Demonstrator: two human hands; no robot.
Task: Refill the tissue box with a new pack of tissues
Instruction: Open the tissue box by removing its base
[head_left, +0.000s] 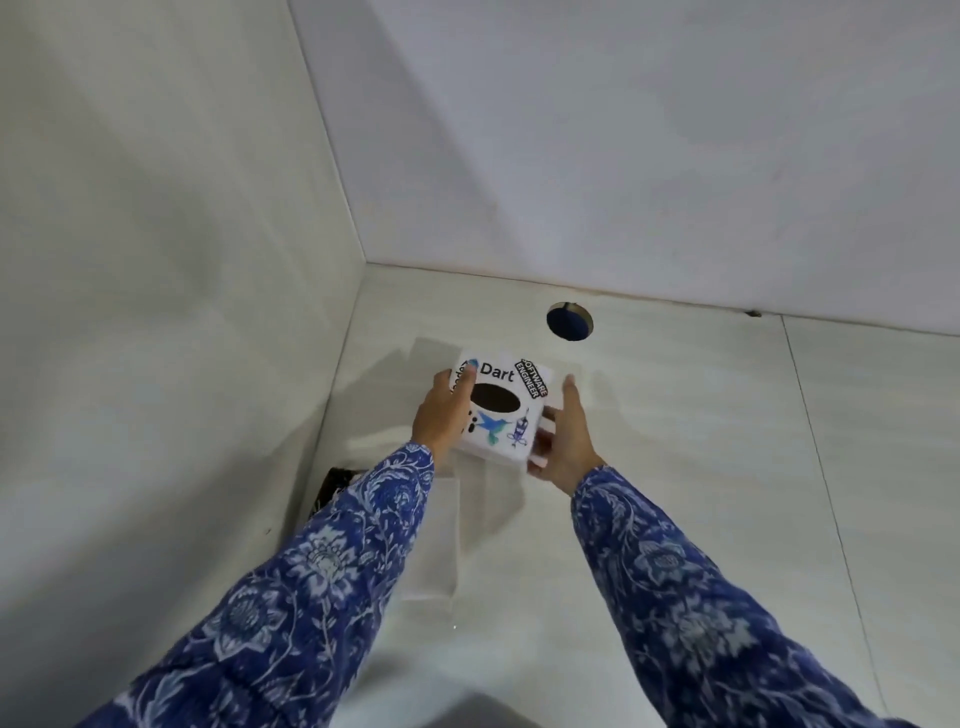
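Behind tissue box (501, 410), round hole (570, 321)

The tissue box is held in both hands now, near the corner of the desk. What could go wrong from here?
1. The tissue box is held only by its sides, left hand and right hand; a loose grip could let it slip onto the desk.
2. The clear plastic wrapper lies just below the box; setting the box on it might make it slide.
3. The round cable hole is close behind; a small thing could drop through.
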